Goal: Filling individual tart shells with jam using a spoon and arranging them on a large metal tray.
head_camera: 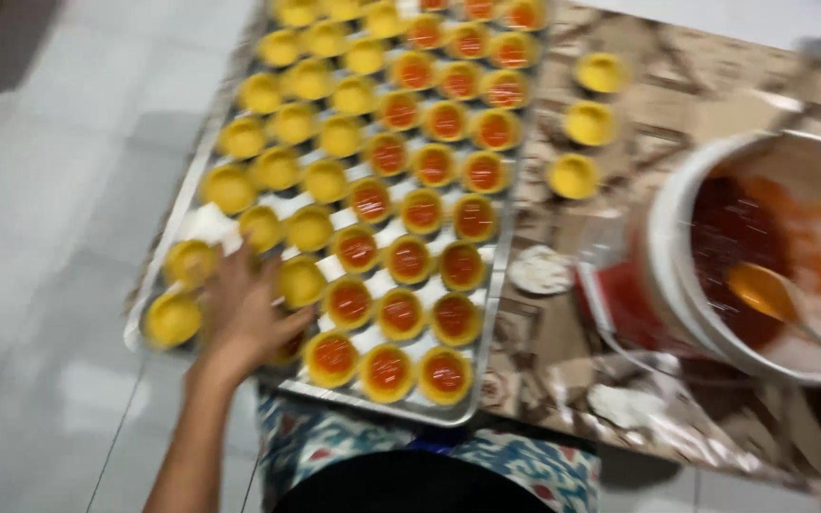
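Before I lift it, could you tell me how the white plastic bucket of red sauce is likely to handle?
The white plastic bucket holds a deep pool of red sauce, so it is probably heavy and may slosh if tilted. Smears on its wall suggest a slippery hold. The metal spoon resting inside could shift or slide when it moves.

Even, fairly bright indoor light with soft shadows; heavy motion blur smears the whole frame, worst at the right.
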